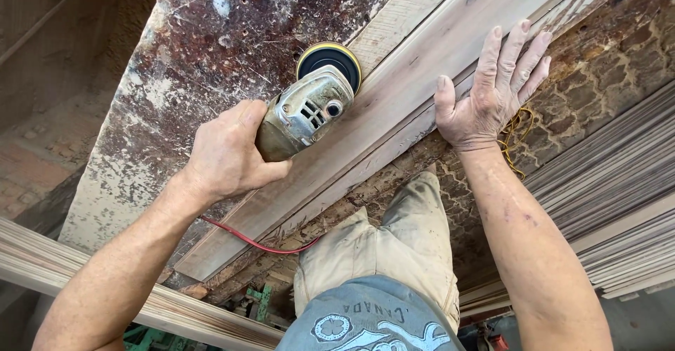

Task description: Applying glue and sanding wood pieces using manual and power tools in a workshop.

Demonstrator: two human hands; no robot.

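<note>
Stacked strips: a bundle of pale wooden strips (pixel 84 270) runs along the lower left edge, under the left forearm.
Workbench: a worn, rust-stained and paint-spattered bench top (pixel 211 48) fills the upper left and middle; the long board lies across it.
Left hand: the left hand (pixel 228 154) is closed tightly around the rear body of the angle grinder, thumb on top.
Angle grinder: the angle grinder (pixel 309 108) has a scuffed silver metal head and a dark round disc with a yellow rim; the disc rests on the edge of the board, just beside the bench top.
Red cable: a red cable (pixel 253 242) hangs from below the left wrist and curves under the board.
Board: the long, pale, unfinished board (pixel 394 105) runs diagonally from lower left to upper right.
Trousers: the person's dusty beige trousers (pixel 401 245) show below the board, above a brick floor.
Right hand: the right hand (pixel 496 87) lies flat, fingers spread, pressing on the board well apart from the grinder; it grips nothing.
Yellow cord: a tangle of yellow cord (pixel 517 129) lies just beside the right wrist.
Grey slats: a stack of grey slats (pixel 619 203) sits at the far right.
</note>
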